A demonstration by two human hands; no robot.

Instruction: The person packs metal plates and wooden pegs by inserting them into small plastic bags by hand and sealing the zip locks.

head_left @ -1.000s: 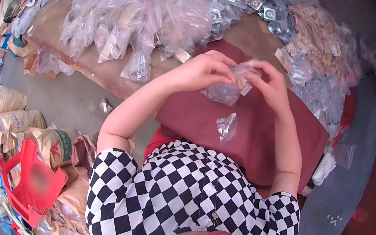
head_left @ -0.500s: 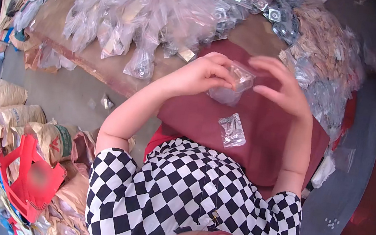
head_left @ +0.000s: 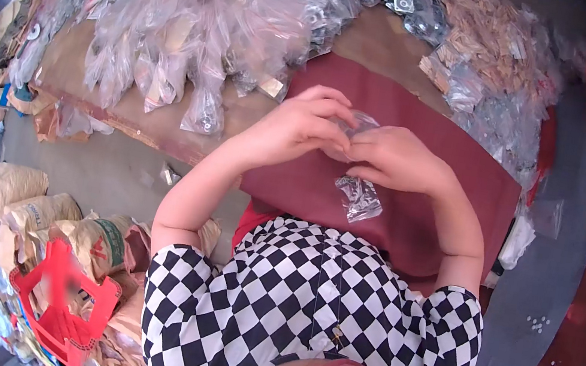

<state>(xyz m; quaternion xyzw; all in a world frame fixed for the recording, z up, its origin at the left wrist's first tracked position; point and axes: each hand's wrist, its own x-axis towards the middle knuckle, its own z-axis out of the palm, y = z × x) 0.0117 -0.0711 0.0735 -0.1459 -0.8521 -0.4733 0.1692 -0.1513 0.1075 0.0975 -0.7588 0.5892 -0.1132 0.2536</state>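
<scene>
My left hand (head_left: 311, 123) is closed on a clear plastic bag (head_left: 365, 122), its fingers and thumb pinching the bag's near side. From the other side my right hand (head_left: 397, 158) meets it, fingertips pressed together on the same bag. The hands cover most of the bag, so its contents are hard to make out now. Just below my hands a small clear packet (head_left: 360, 201) with shiny crinkled film lies on the dark red cloth (head_left: 445, 228).
Piled plastic bags (head_left: 200, 40) of small parts cover the table's far left. Brown paper-like packets (head_left: 481, 37) heap at the far right. A red plastic stool (head_left: 66, 308) and paper sacks (head_left: 38, 213) stand on the floor at left.
My right hand has moved left and closed onto the bag, where half a second ago its fingers were spread beside it. The whole view has shifted slightly.
</scene>
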